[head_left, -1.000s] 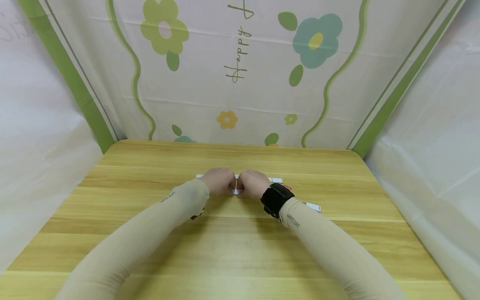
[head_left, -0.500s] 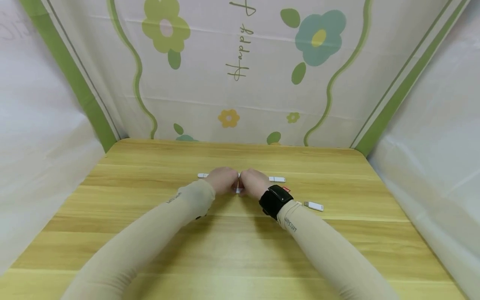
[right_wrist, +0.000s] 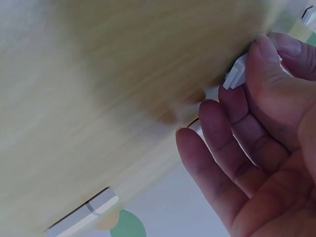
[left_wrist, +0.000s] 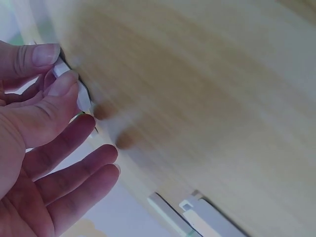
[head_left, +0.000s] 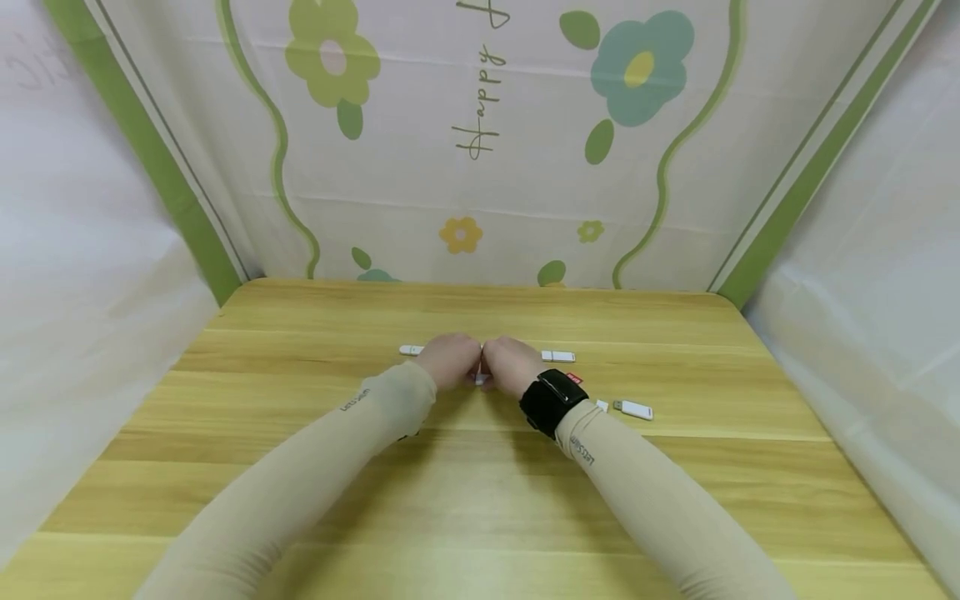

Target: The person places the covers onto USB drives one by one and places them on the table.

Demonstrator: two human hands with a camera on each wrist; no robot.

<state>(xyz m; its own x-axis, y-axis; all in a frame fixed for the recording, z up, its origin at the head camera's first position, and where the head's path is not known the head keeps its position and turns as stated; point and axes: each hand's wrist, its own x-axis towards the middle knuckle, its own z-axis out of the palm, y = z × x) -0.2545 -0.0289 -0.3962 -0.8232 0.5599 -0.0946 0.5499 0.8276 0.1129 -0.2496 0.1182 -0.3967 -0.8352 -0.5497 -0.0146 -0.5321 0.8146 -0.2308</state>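
My left hand [head_left: 452,361] and right hand [head_left: 512,365] meet knuckle to knuckle over the middle of the table. Between thumb and fingertips, the left hand pinches one end of a small white USB stick [left_wrist: 84,98]; its other fingers are spread loosely. The right hand pinches the other end, where a white tip [right_wrist: 237,74] sticks out past the thumb. Most of the stick is hidden by fingers. Right of the hands lies an uncapped USB stick [head_left: 636,409], metal plug showing, with a small white cap [head_left: 602,406] beside it at the sleeve.
A capped white USB stick [head_left: 558,356] lies behind the right wrist, and another white stick [head_left: 410,350] is partly covered by the left hand. A red tag [head_left: 574,378] shows beside the black wristband [head_left: 553,400]. A flower-printed cloth [head_left: 405,183] hangs behind the wooden table [head_left: 480,500].
Both hands have drawn slightly closer together, narrowing the gap between them. The right forearm has shifted a little, uncovering the uncapped USB stick and the small cap. The view has drifted slightly.
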